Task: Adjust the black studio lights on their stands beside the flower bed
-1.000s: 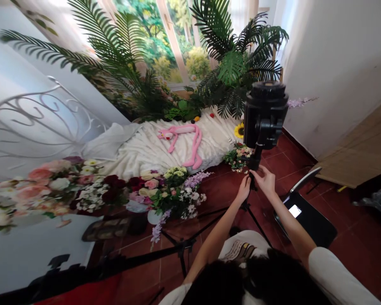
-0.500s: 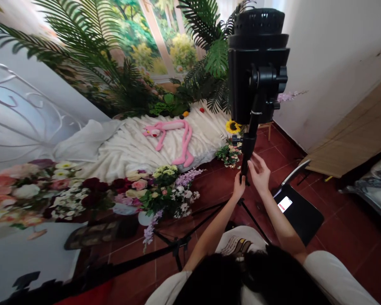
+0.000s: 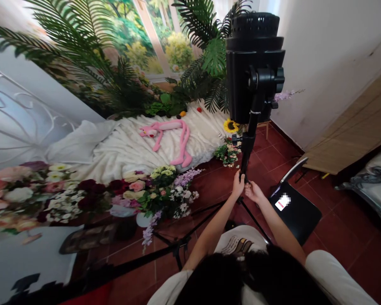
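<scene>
A black studio light (image 3: 254, 80) stands tall in front of me on a black light stand (image 3: 246, 159). My left hand (image 3: 238, 185) is wrapped round the stand's pole, low down near a collar. Just to its right, my right hand (image 3: 254, 192) is closed, with its fingertips pinched at a small dark knob on that collar. The knob is mostly covered by the fingers. Farther up the pole, another clamp knob (image 3: 236, 139) sticks out to the left. Below my hands the tripod legs (image 3: 252, 218) spread over the floor.
A black chair (image 3: 300, 218) with a phone (image 3: 282, 202) on it stands at the right. Bunches of artificial flowers (image 3: 158, 188) fill the left. Behind lies a white blanket (image 3: 120, 148) with a pink plush toy (image 3: 180, 142). Another black stand (image 3: 139, 258) crosses the lower left.
My right hand has moved down from beside the pole, and its spread fingers have closed at the collar knob. The left hand stays round the pole. The view has shifted slightly.
</scene>
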Demonstrator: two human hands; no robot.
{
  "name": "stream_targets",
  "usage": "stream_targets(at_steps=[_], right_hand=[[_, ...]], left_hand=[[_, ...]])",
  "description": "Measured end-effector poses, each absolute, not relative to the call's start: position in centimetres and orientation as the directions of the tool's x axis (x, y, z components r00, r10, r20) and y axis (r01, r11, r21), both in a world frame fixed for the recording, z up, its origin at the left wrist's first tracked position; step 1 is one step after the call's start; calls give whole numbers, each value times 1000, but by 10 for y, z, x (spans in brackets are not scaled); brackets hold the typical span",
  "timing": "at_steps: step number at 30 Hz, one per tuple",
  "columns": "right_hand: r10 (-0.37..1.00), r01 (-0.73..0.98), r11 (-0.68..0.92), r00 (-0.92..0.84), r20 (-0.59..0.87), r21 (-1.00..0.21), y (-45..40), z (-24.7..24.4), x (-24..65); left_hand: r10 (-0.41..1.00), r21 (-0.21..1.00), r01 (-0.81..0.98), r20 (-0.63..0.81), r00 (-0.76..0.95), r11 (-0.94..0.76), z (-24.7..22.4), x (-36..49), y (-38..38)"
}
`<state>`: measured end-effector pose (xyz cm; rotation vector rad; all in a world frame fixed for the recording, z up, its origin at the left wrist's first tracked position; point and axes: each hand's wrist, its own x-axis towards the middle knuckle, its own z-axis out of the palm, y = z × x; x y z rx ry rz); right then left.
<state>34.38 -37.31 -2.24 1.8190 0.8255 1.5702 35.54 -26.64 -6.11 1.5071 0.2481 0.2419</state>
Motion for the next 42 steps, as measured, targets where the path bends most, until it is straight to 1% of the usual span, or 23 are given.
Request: stream_targets(at_steps=[1, 2, 3, 4, 5, 6, 7, 8, 10, 12, 14, 17, 19, 22, 25, 29, 32, 34, 36, 38, 39, 40, 42], right_hand=[[900, -170, -407, 96, 426, 898, -371, -21, 345], [974, -387, -87, 158, 159, 918, -370, -20, 345], [953, -552, 266, 275, -129, 790, -369, -19, 345], [831, -649, 556, 425, -358, 519, -368, -19, 343], [675, -662, 713, 559, -481, 231, -366, -20, 342], [556, -640, 768, 641, -529, 31, -364, -21, 339], [481, -617, 782, 689, -542, -91, -360, -23, 337], [439, -604, 781, 714, -545, -162, -355, -25, 334], [428, -634, 739, 704, -567, -230, -345, -29, 329], [463, -714, 649, 645, -608, -262, -332, -32, 325], [511, -788, 548, 581, -634, -280, -317, -32, 324], [590, -860, 431, 499, -635, -275, -285, -30, 324], [651, -900, 363, 430, -625, -241, -257, -29, 321], [728, -958, 219, 288, -622, -187, -209, -31, 304], [749, -987, 54, 140, -647, -151, -161, -36, 272], [738, -964, -197, -25, -675, -180, -107, -40, 220], [735, -882, -383, -111, -669, -275, -73, -35, 188], [758, -768, -488, -136, -638, -414, -49, -27, 173], [790, -582, -557, -151, -595, -592, -22, -15, 163], [837, -360, -542, -150, -526, -759, 9, 1, 157], [864, -252, -504, -154, -480, -826, 26, 10, 156], [884, -152, -461, -163, -438, -874, 43, 19, 156], [879, 58, -405, -250, -406, -912, 74, 36, 158]], left_hand=[[311, 999, -29, 17, 950, 32, -61, 356, -266], [312, 998, -53, 47, 949, 13, -60, 356, -266], [312, 997, -73, 70, 947, -3, -60, 356, -266], [308, 997, -82, 80, 948, -8, -59, 356, -265], [302, 996, -86, 83, 950, -6, -58, 355, -265], [292, 996, -86, 82, 953, 2, -56, 354, -263], [279, 996, -87, 79, 957, 14, -54, 352, -261], [268, 996, -89, 78, 960, 30, -51, 349, -258], [271, 993, -98, 79, 959, 58, -46, 342, -248], [332, 992, -106, 80, 940, 62, -43, 333, -233], [442, 993, -109, 78, 894, 44, -42, 322, -211], [614, 994, -104, 63, 787, 32, -48, 300, -169], [707, 994, -108, 54, 706, 32, -54, 280, -138], [821, 992, -126, 45, 570, 33, -61, 239, -93], [915, 989, -147, 37, 403, 25, -63, 187, -57], [988, 990, -137, 46, 148, -25, -64, 112, -28], [999, 991, -127, 40, -4, -40, -64, 65, -18], [995, 990, -134, 39, -87, -50, -64, 41, -14], [986, 988, -141, 44, -158, -66, -64, 23, -12], [976, 987, -136, 58, -209, -88, -63, 11, -11], [971, 987, -128, 69, -227, -100, -61, 6, -10], [968, 987, -117, 79, -240, -110, -60, 2, -10], [962, 988, -86, 104, -254, -129, -56, -2, -10]])
